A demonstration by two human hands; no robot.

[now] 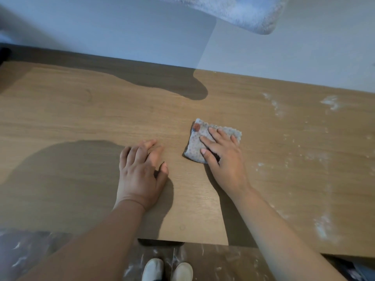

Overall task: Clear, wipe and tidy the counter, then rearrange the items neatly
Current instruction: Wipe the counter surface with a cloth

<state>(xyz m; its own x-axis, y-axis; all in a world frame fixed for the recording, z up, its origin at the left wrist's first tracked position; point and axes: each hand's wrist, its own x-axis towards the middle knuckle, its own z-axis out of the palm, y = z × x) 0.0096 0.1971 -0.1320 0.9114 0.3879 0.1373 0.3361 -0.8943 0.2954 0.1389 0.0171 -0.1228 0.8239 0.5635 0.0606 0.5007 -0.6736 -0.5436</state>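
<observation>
A folded grey dotted cloth point(197, 141) with a reddish patch at its far left corner lies on the wooden counter point(81, 118). My right hand point(224, 157) presses flat on the cloth, fingers straight and spread over it. My left hand point(142, 171) rests palm down on the bare wood a little to the left of the cloth, touching nothing else.
White powdery smears point(329, 102) streak the right part of the counter, and more white powder point(322, 226) lies near its front right edge. A pale wall runs behind. A fluffy light object point(243, 11) hangs at the top. Below the front edge are my shoes point(167, 270) and a floor with white marks.
</observation>
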